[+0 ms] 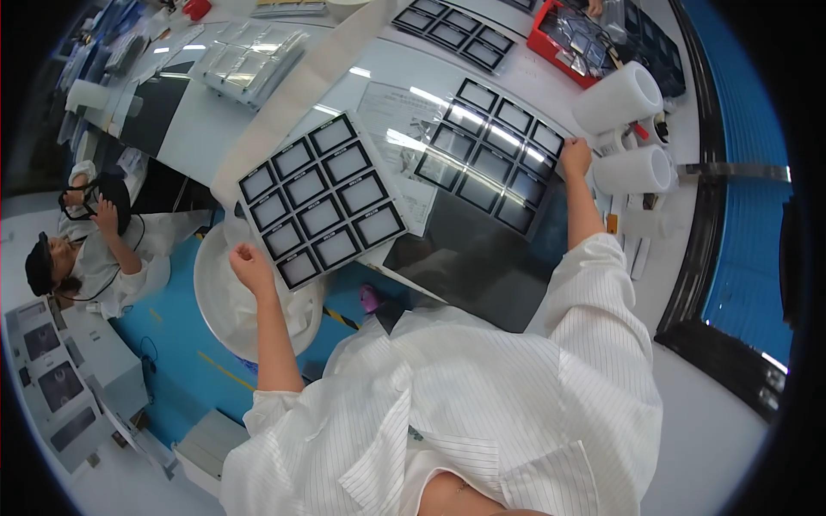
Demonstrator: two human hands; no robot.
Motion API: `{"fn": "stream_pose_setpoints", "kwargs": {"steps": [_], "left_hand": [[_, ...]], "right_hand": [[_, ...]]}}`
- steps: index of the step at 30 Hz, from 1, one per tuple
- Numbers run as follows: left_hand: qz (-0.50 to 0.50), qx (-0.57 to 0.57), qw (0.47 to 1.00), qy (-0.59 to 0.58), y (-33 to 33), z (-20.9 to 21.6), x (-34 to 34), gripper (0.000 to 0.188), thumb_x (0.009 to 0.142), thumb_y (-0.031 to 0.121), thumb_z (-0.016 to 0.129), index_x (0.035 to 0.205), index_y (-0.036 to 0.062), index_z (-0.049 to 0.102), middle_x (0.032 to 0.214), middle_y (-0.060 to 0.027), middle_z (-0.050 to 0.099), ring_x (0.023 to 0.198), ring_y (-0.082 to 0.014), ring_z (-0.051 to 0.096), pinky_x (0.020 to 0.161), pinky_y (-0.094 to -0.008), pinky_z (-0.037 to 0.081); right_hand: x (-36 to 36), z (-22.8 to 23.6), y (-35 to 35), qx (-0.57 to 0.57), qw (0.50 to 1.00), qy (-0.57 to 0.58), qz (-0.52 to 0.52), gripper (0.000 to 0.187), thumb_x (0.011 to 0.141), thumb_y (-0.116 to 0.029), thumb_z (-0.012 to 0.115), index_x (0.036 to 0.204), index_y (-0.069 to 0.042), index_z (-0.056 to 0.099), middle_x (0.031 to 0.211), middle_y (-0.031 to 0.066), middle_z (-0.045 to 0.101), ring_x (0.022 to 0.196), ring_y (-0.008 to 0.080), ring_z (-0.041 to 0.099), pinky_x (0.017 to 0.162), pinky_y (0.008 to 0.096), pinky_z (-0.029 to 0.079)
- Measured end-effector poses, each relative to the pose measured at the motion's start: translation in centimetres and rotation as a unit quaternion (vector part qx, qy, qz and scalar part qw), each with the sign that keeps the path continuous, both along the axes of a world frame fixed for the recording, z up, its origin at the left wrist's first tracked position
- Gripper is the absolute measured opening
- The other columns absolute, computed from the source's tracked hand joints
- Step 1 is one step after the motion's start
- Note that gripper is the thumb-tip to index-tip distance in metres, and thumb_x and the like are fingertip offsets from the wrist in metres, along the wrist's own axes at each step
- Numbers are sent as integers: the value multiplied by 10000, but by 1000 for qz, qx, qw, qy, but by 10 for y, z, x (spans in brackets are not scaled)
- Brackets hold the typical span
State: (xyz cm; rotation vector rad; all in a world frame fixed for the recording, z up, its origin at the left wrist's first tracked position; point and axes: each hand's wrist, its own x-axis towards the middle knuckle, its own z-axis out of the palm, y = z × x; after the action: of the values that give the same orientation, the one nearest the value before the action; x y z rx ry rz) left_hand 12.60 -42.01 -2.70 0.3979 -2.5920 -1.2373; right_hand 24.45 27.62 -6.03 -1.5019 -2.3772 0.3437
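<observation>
On the left of the table lies a white sheet (pixel 323 205) printed with rows of black rectangular frames. Just off its near left edge, my left hand (pixel 251 268) has its fingers curled together; what they hold, if anything, I cannot make out. My right hand (pixel 576 156) pinches the right corner of a clear, glossy sheet (pixel 492 160) bearing similar black frames. This sheet slants across the middle of the table, and light reflects off it. A dark glossy mat (pixel 477 258) lies under its near side. Printed papers (pixel 391 112) lie between the two sheets.
White rolls (pixel 632 169) line the right side. A red bin (pixel 551 43) stands behind them, and another framed sheet (pixel 452 34) lies farther back. A white strip (pixel 297 86) crosses the table toward a round white bin (pixel 209 297). Another person (pixel 129 249) sits at left.
</observation>
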Motion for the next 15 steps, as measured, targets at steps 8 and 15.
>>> {"fn": "stream_pose_setpoints", "kwargs": {"steps": [8,15], "left_hand": [[-422,-63,888,169,194,84,50,325,750,-33,606,1063,54,583,1088,-126,576,1018,-318,534,874,-392,441],[-479,21,868,125,230,78,61,310,753,-37,603,1051,46,576,1074,-140,569,1032,-348,525,905,-403,433]], "right_hand": [[0,-22,37,24,989,50,135,236,847,-268,596,859,-37,645,846,176,663,838,372,617,736,467,468],[-5,-20,64,34,985,56,161,218,842,-232,617,911,-27,643,866,174,656,827,334,623,746,438,475]]}}
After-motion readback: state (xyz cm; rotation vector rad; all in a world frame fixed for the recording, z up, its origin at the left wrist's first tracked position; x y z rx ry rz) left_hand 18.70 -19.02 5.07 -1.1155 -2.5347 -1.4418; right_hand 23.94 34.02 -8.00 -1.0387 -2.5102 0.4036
